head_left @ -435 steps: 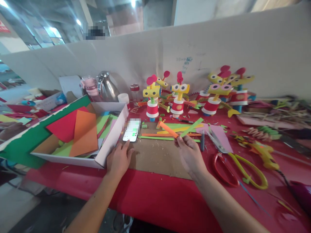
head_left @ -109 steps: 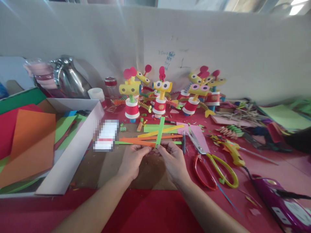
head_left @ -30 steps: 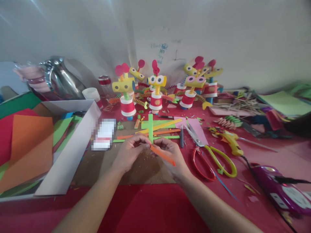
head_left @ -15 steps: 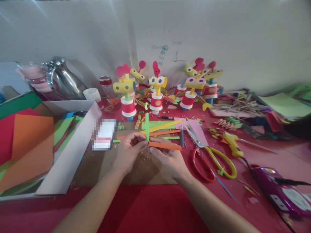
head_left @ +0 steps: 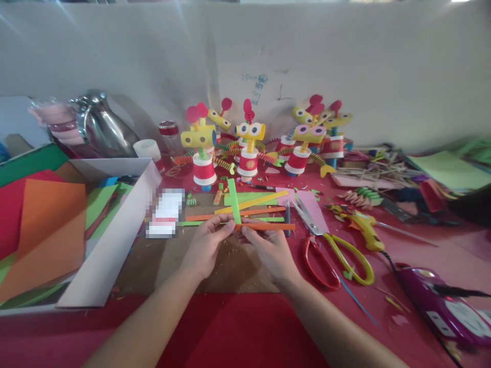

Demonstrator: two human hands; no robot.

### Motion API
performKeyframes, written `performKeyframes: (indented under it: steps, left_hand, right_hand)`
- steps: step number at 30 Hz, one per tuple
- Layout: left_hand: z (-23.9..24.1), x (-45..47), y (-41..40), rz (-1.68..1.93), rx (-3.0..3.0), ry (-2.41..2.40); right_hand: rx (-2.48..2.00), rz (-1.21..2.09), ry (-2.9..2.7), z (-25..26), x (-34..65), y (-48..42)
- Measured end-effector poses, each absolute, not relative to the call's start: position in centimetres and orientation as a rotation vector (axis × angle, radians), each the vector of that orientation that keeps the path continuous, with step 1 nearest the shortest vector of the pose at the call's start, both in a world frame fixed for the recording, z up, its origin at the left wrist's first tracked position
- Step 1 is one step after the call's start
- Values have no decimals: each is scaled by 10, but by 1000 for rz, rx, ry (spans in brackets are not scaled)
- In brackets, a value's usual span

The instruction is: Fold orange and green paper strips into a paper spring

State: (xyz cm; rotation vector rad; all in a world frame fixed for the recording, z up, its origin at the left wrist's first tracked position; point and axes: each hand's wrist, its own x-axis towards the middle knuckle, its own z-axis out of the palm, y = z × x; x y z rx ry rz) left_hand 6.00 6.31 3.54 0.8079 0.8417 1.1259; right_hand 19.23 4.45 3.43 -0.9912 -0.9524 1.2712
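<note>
Between my two hands, a green paper strip (head_left: 233,199) and an orange paper strip (head_left: 270,226) meet at a corner. My left hand (head_left: 209,240) pinches that corner between thumb and fingers, with the green strip pointing away from me. Fingers of my right hand (head_left: 270,250) are closed on the orange strip, which sticks out to the right. Just beyond lie a yellow strip (head_left: 264,200), another orange strip (head_left: 199,217) and a green paper piece (head_left: 251,198) on a brown board (head_left: 161,266).
Scissors (head_left: 316,230) with red and yellow handles and a yellow glue gun (head_left: 364,227) lie to the right. An open box (head_left: 95,260) of coloured paper stands left, beside a phone (head_left: 165,212). Several paper-cup figures (head_left: 247,161) line the back, near a steel jug (head_left: 103,125).
The green strip has tilted, its far end now leaning left. The orange strip has turned nearly level and reaches a little farther right. Both hands still grip the strips.
</note>
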Motion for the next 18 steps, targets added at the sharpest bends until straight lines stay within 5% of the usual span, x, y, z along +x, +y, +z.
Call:
performKeyframes:
  steps: [13,18]
  left_hand:
    - [31,54,67,998,693,886]
    - [34,51,67,927,541,788]
  right_hand:
    - [-998,1285,-1144,29,194,43]
    - [-1133,914,-1455,26,200,43]
